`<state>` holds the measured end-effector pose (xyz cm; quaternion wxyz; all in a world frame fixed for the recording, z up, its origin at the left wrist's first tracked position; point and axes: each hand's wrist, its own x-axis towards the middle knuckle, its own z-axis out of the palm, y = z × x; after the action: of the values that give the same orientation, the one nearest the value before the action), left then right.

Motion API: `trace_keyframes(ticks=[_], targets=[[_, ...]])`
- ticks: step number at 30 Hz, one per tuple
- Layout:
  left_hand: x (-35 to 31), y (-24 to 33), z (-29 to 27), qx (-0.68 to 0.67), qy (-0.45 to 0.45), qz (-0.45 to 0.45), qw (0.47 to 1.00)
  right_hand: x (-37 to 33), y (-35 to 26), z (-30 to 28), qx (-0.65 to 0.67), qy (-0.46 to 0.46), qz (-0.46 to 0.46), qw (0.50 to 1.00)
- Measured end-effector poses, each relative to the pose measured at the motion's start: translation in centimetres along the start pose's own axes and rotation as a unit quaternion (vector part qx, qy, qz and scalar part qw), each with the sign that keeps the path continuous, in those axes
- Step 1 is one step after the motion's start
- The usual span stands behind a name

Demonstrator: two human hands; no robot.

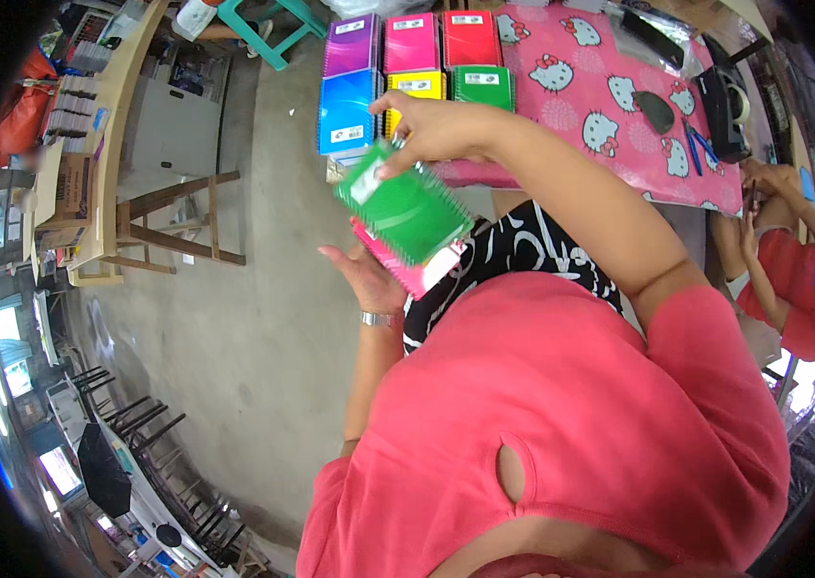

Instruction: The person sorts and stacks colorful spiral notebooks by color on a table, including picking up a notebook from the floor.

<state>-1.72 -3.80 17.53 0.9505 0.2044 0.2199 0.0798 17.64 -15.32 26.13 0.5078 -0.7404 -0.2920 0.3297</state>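
R hand grips green notebk (bit blurry), L hand w/ thumb out holds pink notebk.

Daylight burns white through the windows at left, leaving the room fairly bright. The held green notebook looks slightly blurred; straight edges bow toward the rim.

Green spiral notebook, tilted, blurred; pink notebook seemingly beneath.
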Motion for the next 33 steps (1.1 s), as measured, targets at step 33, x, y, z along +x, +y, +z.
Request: trace_keyframes(ticks=[33], targets=[[12.7,-5.0,16.2,0.518,-0.269,0.164,0.795,-6.7,8.5,-10.5,0.005,0.224,-0.256,0.940]])
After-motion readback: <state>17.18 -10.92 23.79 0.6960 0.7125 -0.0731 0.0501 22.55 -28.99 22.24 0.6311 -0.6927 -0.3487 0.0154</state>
